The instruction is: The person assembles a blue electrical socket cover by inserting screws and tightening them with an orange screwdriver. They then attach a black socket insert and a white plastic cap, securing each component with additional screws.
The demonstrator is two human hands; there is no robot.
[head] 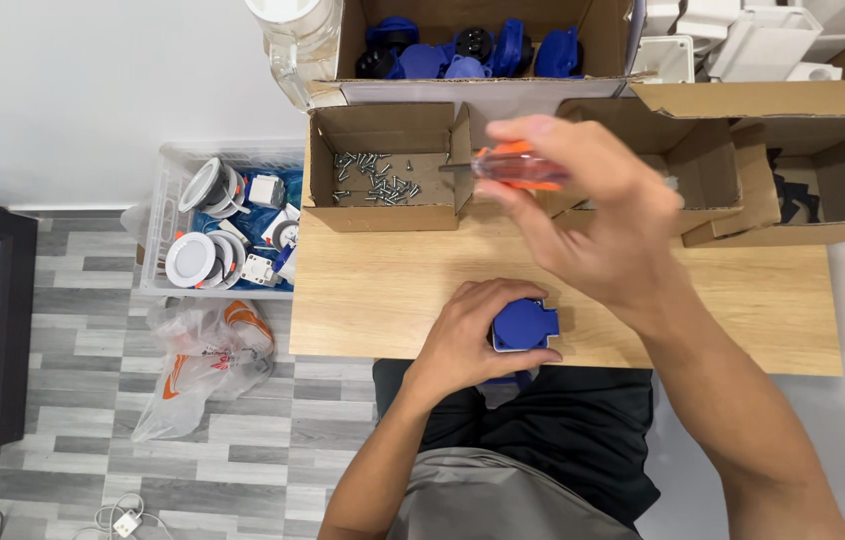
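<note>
1. Off the counter's left edge, on the floor, we see a clear crate [165, 215] of round white light fittings [191, 259] and a crumpled plastic bag [205, 362] below it.
2. At the counter's [383, 310] back left corner stands a small open cardboard box [380, 215] with loose screws [375, 178] on its bottom.
3. Our left hand [465, 335] rests at the counter's front edge, its grip closed around a blue plug socket housing [525, 324] and pressing it down onto the wood.
4. Our right hand [583, 215] hovers above the counter's back edge, fingers pinched on an orange-handled screwdriver [515, 168] whose blade points left towards the screw box.
5. We judge the step in hand to be fetching a screw for the housing; the next move would call for bringing the tip down into the box with care, while the left hand keeps the housing steady.
6. Along the back stand larger cartons, one with blue and black parts [463, 50], another with white parts [743, 40].
</note>
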